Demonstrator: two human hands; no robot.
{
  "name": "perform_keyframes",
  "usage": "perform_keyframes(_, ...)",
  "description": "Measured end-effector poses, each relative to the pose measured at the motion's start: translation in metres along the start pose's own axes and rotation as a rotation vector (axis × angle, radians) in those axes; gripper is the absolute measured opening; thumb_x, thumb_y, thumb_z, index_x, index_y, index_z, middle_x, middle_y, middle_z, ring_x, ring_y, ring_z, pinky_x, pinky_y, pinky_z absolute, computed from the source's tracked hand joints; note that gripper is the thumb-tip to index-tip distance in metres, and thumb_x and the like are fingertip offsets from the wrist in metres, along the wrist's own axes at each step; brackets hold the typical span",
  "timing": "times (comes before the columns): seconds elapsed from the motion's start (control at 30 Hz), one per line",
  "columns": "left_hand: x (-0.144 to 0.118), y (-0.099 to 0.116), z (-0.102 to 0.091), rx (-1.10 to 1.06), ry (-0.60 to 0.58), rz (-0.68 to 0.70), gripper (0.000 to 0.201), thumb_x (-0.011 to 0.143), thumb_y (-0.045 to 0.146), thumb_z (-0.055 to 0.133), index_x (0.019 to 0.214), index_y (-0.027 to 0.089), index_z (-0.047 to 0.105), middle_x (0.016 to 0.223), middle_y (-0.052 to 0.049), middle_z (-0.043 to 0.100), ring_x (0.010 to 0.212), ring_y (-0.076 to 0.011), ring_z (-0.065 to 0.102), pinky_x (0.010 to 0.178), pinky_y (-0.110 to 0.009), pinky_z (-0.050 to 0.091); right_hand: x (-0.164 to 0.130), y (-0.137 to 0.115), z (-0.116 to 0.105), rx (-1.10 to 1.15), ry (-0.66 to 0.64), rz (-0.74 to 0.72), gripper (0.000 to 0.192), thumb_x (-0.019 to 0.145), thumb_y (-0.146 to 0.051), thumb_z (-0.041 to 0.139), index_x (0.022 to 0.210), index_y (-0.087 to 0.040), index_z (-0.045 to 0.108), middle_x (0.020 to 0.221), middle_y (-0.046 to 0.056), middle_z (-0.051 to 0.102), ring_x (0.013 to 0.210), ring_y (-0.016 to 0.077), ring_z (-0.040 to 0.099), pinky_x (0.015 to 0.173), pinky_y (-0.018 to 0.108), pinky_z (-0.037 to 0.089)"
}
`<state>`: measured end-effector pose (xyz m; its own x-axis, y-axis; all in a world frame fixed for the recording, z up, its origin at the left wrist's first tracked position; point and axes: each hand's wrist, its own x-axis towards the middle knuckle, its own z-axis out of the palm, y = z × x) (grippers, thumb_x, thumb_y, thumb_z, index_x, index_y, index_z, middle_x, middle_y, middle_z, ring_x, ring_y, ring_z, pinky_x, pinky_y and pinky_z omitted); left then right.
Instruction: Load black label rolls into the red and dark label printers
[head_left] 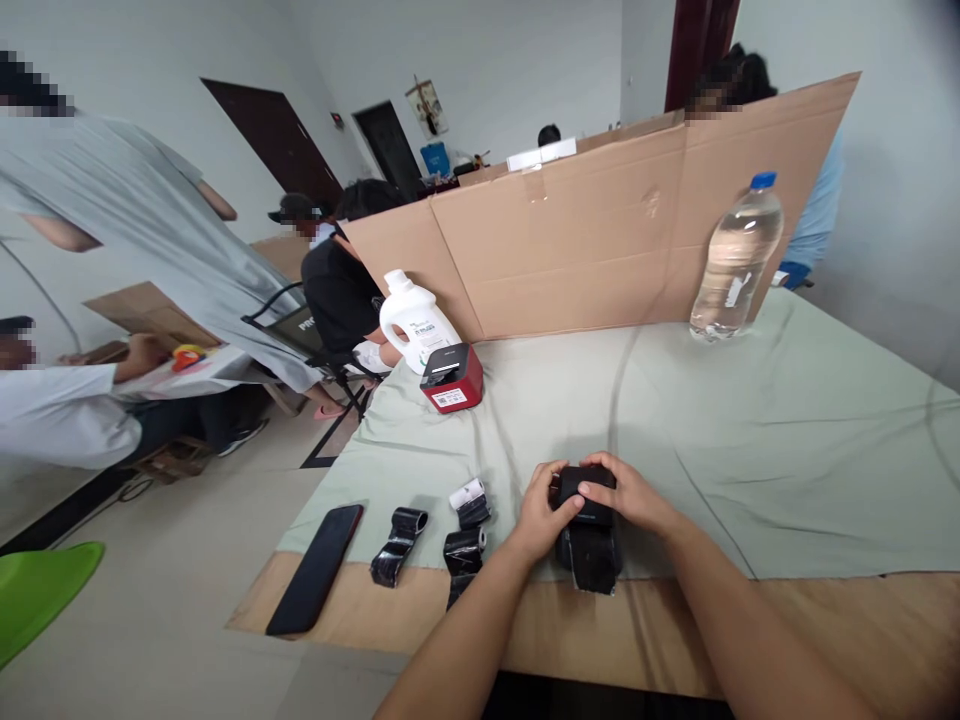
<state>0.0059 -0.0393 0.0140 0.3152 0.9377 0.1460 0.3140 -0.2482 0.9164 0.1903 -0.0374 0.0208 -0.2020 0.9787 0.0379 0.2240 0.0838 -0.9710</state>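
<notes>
Left hand: left hand (541,512), lower centre of the frame, fingers (556,516) curled against the left side of the black device (589,530), gripping it.
Right hand: right hand (628,493), just right of the left one, fingers laid over the top of the same device, thumb pressed on its upper face; grasping it.
Black device: small, boxy, matte black body with a glossy dark strip hanging from its lower end; sits at the near edge of the cloth, lower centre, between both hands.
Surface: wooden board (825,620) with a bare tan front edge, covered by a pale green cloth (750,430), creased in long folds.
Loose rolls: three small pieces left of the hands, one glossy black curled strip (399,545), one black roll (463,555), one white paper roll (469,497); apart from each other.
Phone: flat black slab (319,565), lower left, lying slantwise across the cloth's corner onto the wood.
Red printer: small red box with black top (451,378), centre left, just in front of a white plastic jug (415,318).
Water bottle: clear ribbed plastic, blue cap (736,258), upright, upper right, against the screen.
Screen: brown corrugated cardboard (585,240), standing along the far edge.
Other people: several seated and standing, left and behind.
</notes>
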Motion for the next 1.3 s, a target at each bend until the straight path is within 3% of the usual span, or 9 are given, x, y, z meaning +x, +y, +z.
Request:
perform_keyframes(0.07,0.0,0.0,-0.004,-0.158,-0.097,-0.023,0.058,0.076,0.047,0.065,0.123,0.018,0.048,0.123,-0.011,0.054,0.116,-0.0258,0.052,0.1,-0.041,0.04,-0.002,-0.004,0.002,0.079,-0.066,-0.007,0.043,0.072,-0.048,0.067,0.104,-0.019,0.061,0.105,0.006,0.067,0.098,0.0232,0.061,0.088,0.037,0.047)
perform_keyframes(0.17,0.001,0.001,-0.007,-0.343,-0.191,-0.095,0.068,0.071,0.045,0.072,0.128,0.021,0.044,0.13,-0.01,0.052,0.122,-0.0259,0.049,0.104,-0.04,0.037,-0.004,-0.009,0.006,0.128,-0.034,-0.016,0.044,0.07,-0.046,0.069,0.105,-0.02,0.061,0.107,0.007,0.067,0.099,0.0244,0.061,0.089,0.039,0.047)
perform_keyframes(0.37,0.004,0.002,-0.011,-0.444,-0.174,-0.093,0.069,0.064,0.039,0.079,0.123,0.02,0.049,0.125,-0.01,0.055,0.117,-0.0258,0.051,0.099,-0.037,0.04,-0.005,-0.01,0.012,0.139,0.024,-0.036,0.043,0.068,-0.041,0.071,0.105,-0.02,0.061,0.108,0.007,0.066,0.1,0.0246,0.061,0.089,0.039,0.048)
perform_keyframes(0.57,0.003,-0.001,-0.008,-0.485,-0.053,-0.15,0.067,0.063,0.038,0.08,0.121,0.02,0.052,0.116,-0.009,0.06,0.108,-0.0247,0.057,0.094,-0.036,0.044,-0.001,-0.004,0.016,0.174,0.141,0.034,0.055,0.065,-0.047,0.073,0.11,-0.02,0.057,0.109,0.007,0.064,0.101,0.0233,0.06,0.09,0.038,0.047)
perform_keyframes(0.7,0.006,-0.009,-0.005,-0.537,0.12,-0.212,0.065,0.068,0.042,0.075,0.123,0.019,0.049,0.117,-0.009,0.059,0.105,-0.024,0.059,0.091,-0.036,0.046,0.005,0.008,0.02,0.29,0.157,0.167,0.054,0.072,-0.053,0.065,0.112,-0.019,0.055,0.093,0.005,0.067,0.085,0.0194,0.064,0.076,0.033,0.05)
perform_keyframes(0.9,0.007,-0.014,-0.005,-0.327,0.159,-0.172,0.066,0.074,0.055,0.065,0.126,0.019,0.046,0.126,-0.011,0.055,0.115,-0.0253,0.055,0.091,-0.035,0.048,0.006,0.011,0.021,0.273,0.241,0.22,0.044,0.075,-0.049,0.063,0.104,-0.017,0.061,0.075,0.002,0.067,0.068,0.0163,0.063,0.062,0.027,0.048)
perform_keyframes(1.0,0.006,-0.014,0.0,-0.363,0.109,-0.252,0.067,0.078,0.061,0.056,0.128,0.021,0.039,0.113,-0.011,0.06,0.087,-0.0209,0.066,0.064,-0.031,0.053,0.015,0.006,-0.001,0.284,0.357,0.195,0.045,0.074,-0.051,0.062,0.101,-0.015,0.065,0.079,0.005,0.07,0.071,0.0186,0.065,0.064,0.029,0.05)
perform_keyframes(1.07,0.007,-0.015,0.005,-0.394,0.07,-0.316,0.065,0.074,0.062,0.06,0.12,0.02,0.042,0.094,-0.006,0.063,0.062,-0.0159,0.065,0.047,-0.026,0.048,0.027,0.005,-0.031,0.317,0.449,0.182,0.045,0.074,-0.053,0.061,0.097,-0.015,0.067,0.081,0.007,0.072,0.073,0.0199,0.067,0.065,0.029,0.052)
perform_keyframes(1.3,0.009,-0.017,0.012,-0.292,0.043,-0.345,0.041,0.07,0.051,0.066,0.089,0.017,0.052,0.053,0.003,0.059,0.038,-0.0079,0.049,0.04,-0.018,0.035,0.065,0.027,-0.178,0.191,0.787,0.348,0.034,0.077,-0.044,0.062,0.084,-0.011,0.068,0.067,0.007,0.07,0.063,0.0181,0.064,0.058,0.029,0.051)
